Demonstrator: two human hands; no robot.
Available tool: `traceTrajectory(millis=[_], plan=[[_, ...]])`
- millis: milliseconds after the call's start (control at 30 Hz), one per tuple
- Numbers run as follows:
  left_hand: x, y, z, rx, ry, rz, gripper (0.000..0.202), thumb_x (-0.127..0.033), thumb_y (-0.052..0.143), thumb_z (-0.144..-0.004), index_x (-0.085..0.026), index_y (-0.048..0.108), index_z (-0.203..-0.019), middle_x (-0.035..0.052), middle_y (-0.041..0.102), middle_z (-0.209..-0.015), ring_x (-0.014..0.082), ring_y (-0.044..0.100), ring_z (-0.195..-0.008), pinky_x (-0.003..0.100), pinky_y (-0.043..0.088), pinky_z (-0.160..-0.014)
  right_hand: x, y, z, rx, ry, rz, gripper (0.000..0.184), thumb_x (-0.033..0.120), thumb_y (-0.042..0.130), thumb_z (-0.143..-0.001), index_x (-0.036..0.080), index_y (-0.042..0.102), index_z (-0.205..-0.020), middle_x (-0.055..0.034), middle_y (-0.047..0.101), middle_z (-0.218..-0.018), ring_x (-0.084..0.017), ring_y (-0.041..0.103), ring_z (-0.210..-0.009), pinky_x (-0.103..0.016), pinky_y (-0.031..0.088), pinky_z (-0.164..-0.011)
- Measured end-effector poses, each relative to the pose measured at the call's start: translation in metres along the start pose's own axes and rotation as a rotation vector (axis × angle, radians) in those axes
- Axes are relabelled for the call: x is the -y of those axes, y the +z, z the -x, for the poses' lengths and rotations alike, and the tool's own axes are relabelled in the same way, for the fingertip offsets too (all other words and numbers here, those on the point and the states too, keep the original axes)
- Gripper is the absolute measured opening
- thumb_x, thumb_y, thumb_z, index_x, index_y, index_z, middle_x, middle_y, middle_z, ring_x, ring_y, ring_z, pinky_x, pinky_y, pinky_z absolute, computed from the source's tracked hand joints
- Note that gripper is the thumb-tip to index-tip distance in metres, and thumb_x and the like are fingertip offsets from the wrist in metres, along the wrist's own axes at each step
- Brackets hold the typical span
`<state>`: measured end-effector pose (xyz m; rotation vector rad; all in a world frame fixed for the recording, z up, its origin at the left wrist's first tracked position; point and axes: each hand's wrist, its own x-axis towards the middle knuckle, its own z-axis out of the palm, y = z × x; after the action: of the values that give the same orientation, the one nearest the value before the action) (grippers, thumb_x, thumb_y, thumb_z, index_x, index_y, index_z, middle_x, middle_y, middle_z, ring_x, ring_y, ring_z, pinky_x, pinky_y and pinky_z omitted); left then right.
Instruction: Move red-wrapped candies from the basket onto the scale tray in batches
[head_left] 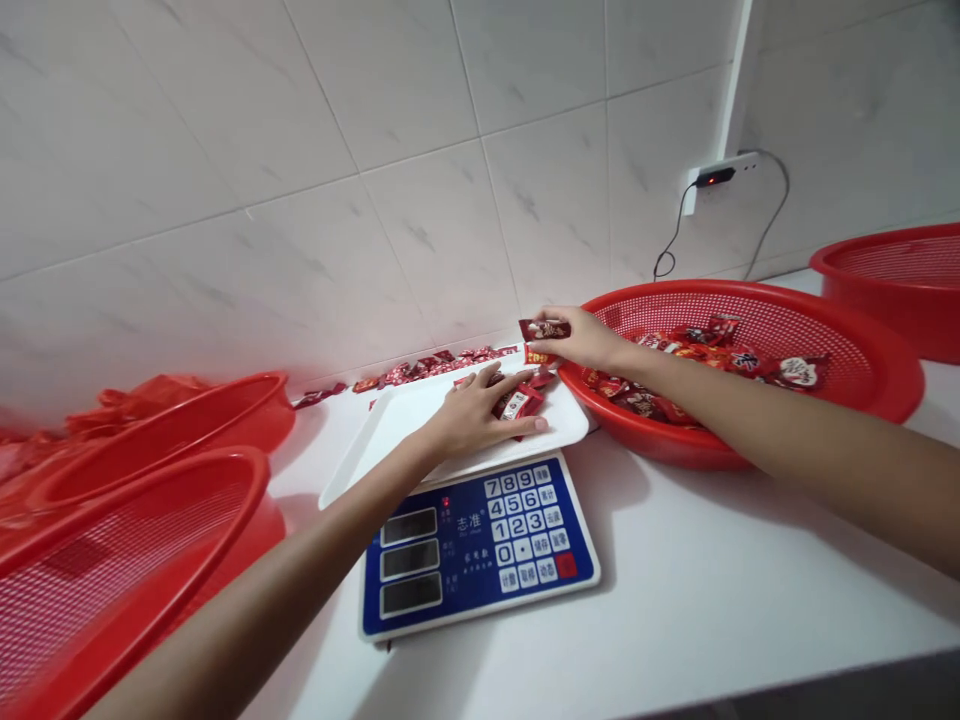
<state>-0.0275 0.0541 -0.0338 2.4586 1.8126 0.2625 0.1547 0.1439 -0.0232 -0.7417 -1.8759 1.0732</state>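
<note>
My right hand pinches a small red wrapped sweet packet between its fingertips, just above the far edge of the scale's white weighing platform. My left hand lies flat with fingers spread on that platform, touching a small heap of red wrapped packets. The hand hides part of the heap. Below the platform sits the scale's blue keypad panel, with its several display windows dark.
A round red mesh basket holding red packets stands right of the scale, with another red basket behind it. Stacked red baskets and a red plastic bag lie left. Packets line the tiled wall, below a socket with cables.
</note>
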Motion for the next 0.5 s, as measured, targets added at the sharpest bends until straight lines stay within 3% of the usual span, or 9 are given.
traceTrajectory(millis=[133, 200, 267, 367, 433, 500], plan=[[0.002, 0.006, -0.01, -0.031, 0.052, -0.01, 0.068, -0.067, 0.054, -0.086, -0.033, 0.045, -0.145, 0.0134, 0.05, -0.13, 0.0323, 0.053, -0.117, 0.052, 0.041, -0.102, 0.006, -0.004, -0.004, -0.166, 0.023, -0.15, 0.017, 0.012, 0.064, -0.084, 0.02, 0.049, -0.083, 0.0011, 0.059, -0.076, -0.011, 0.059, -0.053, -0.028, 0.054, -0.051], [0.002, 0.006, -0.014, -0.058, 0.054, -0.011, 0.063, -0.061, 0.052, -0.089, -0.028, 0.049, -0.142, 0.0135, 0.052, -0.124, 0.0304, 0.056, -0.109, 0.047, 0.045, -0.096, 0.007, -0.015, -0.008, -0.254, 0.0, -0.062, 0.011, 0.014, 0.061, -0.087, 0.02, 0.051, -0.09, -0.0015, 0.063, -0.082, -0.012, 0.061, -0.056, -0.028, 0.055, -0.054], [0.003, 0.005, -0.016, -0.097, 0.074, -0.02, 0.054, -0.055, 0.049, -0.091, -0.022, 0.057, -0.132, 0.0136, 0.055, -0.117, 0.0284, 0.058, -0.101, 0.043, 0.048, -0.089, 0.006, -0.031, -0.01, -0.287, 0.01, 0.198, 0.013, 0.015, 0.059, -0.088, 0.019, 0.056, -0.1, -0.0062, 0.067, -0.094, -0.018, 0.067, -0.073, -0.031, 0.057, -0.064], [0.005, 0.001, -0.018, -0.129, 0.142, -0.067, 0.043, -0.051, 0.046, -0.092, -0.017, 0.065, -0.11, 0.0117, 0.057, -0.105, 0.0255, 0.06, -0.088, 0.039, 0.048, -0.083, 0.001, -0.055, -0.008, -0.128, 0.185, 0.708, 0.03, 0.007, 0.06, -0.082, 0.018, 0.064, -0.109, -0.0115, 0.067, -0.115, -0.027, 0.064, -0.106, -0.039, 0.053, -0.085], [0.007, -0.002, -0.019, -0.13, 0.173, -0.113, 0.041, -0.051, 0.044, -0.092, -0.017, 0.065, -0.104, 0.0107, 0.056, -0.102, 0.0241, 0.059, -0.083, 0.038, 0.048, -0.079, -0.002, -0.066, -0.004, 0.058, 0.353, 0.84, 0.034, 0.003, 0.068, -0.07, 0.017, 0.071, -0.101, -0.0115, 0.07, -0.109, -0.03, 0.065, -0.103, -0.04, 0.053, -0.085], [0.007, -0.005, -0.02, -0.124, 0.176, -0.154, 0.043, -0.052, 0.044, -0.093, -0.016, 0.064, -0.106, 0.0105, 0.056, -0.101, 0.0238, 0.059, -0.081, 0.037, 0.048, -0.076, -0.005, -0.072, 0.0, 0.213, 0.454, 0.806, 0.042, 0.004, 0.078, -0.055, 0.02, 0.074, -0.094, -0.0073, 0.072, -0.097, -0.027, 0.069, -0.088, -0.036, 0.055, -0.074]])
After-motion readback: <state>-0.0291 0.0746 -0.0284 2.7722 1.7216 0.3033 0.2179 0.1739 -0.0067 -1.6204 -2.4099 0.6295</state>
